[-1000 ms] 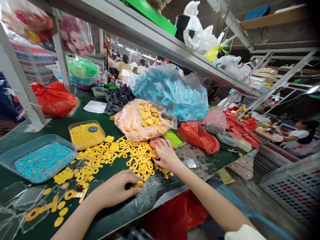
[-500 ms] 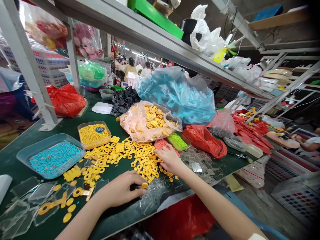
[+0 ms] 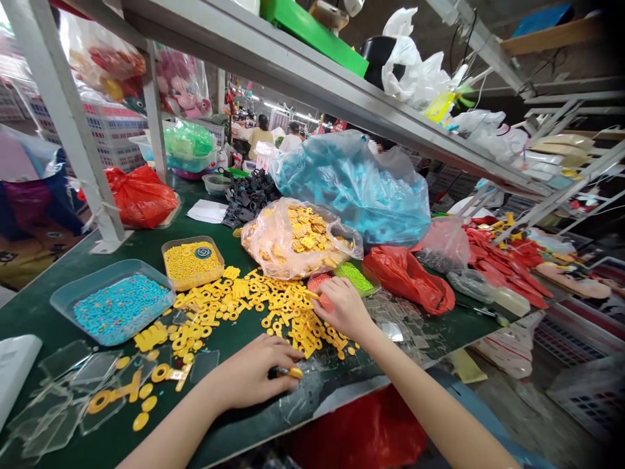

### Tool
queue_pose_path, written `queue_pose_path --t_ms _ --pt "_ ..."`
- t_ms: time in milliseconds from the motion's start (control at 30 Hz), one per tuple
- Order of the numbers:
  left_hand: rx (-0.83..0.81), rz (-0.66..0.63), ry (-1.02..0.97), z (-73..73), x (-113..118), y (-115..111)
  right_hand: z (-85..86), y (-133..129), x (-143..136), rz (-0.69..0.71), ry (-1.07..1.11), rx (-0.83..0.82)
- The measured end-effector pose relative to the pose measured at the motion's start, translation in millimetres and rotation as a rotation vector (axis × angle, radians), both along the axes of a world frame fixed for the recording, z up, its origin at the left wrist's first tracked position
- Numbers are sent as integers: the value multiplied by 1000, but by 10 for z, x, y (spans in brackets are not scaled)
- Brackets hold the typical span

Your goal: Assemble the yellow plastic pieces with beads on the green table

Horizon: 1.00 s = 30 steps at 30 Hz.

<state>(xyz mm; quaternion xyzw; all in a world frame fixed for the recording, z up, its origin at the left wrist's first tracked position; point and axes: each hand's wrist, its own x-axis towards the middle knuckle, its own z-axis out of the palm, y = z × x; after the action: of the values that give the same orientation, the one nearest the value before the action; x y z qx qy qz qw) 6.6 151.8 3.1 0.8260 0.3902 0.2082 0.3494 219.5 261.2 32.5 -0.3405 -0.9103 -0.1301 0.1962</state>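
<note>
My left hand (image 3: 258, 372) rests low at the table's front edge, its thumb and fingers closed around a small yellow plastic part (image 3: 295, 373) with a dark bit beside it. My right hand (image 3: 343, 307) reaches over the right side of a spread of loose yellow plastic pieces (image 3: 215, 306). Its fingers are curled, and a yellow piece shows at the fingertips. Just behind that hand, a small tray of red beads (image 3: 318, 280) is partly covered. A tray of green beads (image 3: 355, 276) stands beside it.
Trays of blue beads (image 3: 120, 303) and yellow beads (image 3: 193, 262) stand left. Behind the pile sit an open bag of yellow pieces (image 3: 303, 241) and a big blue bag (image 3: 356, 189). Clear plates (image 3: 58, 397) lie front left. A metal shelf beam (image 3: 312, 71) crosses above.
The view has shifted slightly, moving the scene rightward. The yellow part in my left hand has turned, showing more edge-on. My right fingers have drawn closer together over the pile.
</note>
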Motion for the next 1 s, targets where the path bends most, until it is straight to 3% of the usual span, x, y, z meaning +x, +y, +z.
queue_pose_path --t_ms 133,267,367,533,633,800,1000 --pt "-2 -23 -52 36 25 12 5 -103 -248 96 177 -186" --pt "58 94 -120 161 -113 -2 9 -165 -556 145 233 -391" --pt "104 226 -143 243 -254 -6 14 -195 -747 159 201 -490" --pt "107 328 -162 281 -377 11 -66 -209 -901 209 64 -706" --pt "81 434 -128 278 -390 23 -195 -187 -908 249 26 -717" --pt "-20 662 60 256 -402 56 -375 -178 -882 277 46 -585" --pt "-132 876 234 274 -498 76 -341 -207 -825 327 -10 -547"
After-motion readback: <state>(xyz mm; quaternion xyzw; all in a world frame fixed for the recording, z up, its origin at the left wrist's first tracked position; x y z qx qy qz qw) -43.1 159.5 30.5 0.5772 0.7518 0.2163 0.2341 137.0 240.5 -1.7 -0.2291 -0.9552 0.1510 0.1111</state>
